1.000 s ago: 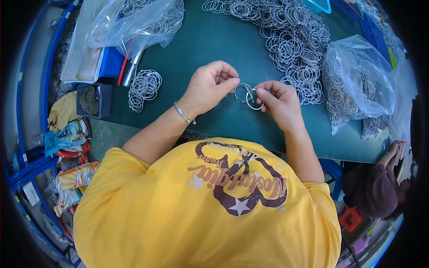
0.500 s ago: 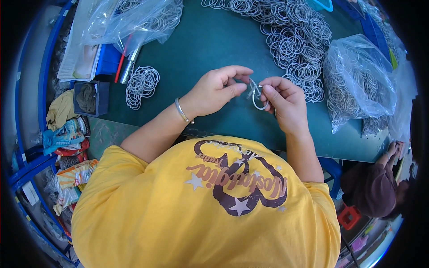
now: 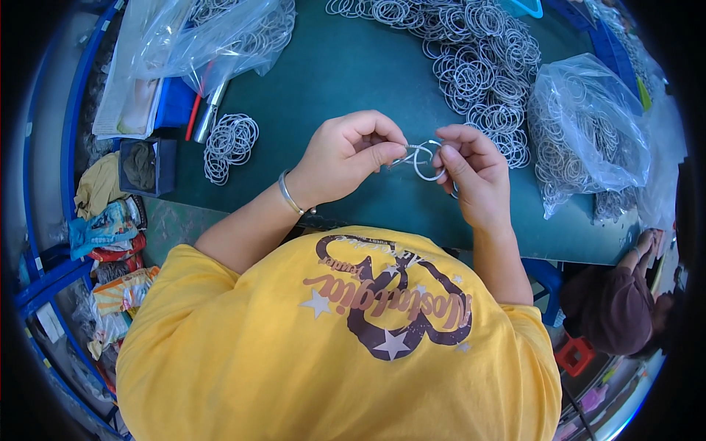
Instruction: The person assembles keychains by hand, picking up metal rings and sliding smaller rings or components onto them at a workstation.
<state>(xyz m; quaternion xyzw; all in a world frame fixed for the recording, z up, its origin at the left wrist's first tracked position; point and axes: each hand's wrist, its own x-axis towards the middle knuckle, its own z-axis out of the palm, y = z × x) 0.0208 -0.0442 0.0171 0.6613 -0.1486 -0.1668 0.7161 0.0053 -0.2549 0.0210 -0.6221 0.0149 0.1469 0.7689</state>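
Observation:
Above the table, my left hand (image 3: 346, 156) pinches thin silvery rings between thumb and forefinger. Facing it, my right hand (image 3: 478, 175) has its thumb and fingers closed on the edge of a round metal ring (image 3: 420, 173). The rings overlap in the gap between my hands; whether they are linked I cannot make out. A large heap of similar rings (image 3: 478, 77) lies beyond my right hand. To the left of my left hand sits a smaller bunch of rings (image 3: 230, 147).
A clear bag of rings (image 3: 588, 140) stands at the right; another plastic bag (image 3: 243, 44) lies far left. Near it are a red pen (image 3: 194, 116), a metal tool (image 3: 209, 117) and a dark box (image 3: 147, 165). Another person (image 3: 610, 305) sits at the right.
My left thumb and forefinger, apart before, have come together on the rings. The rings have turned and spread wider between my hands.

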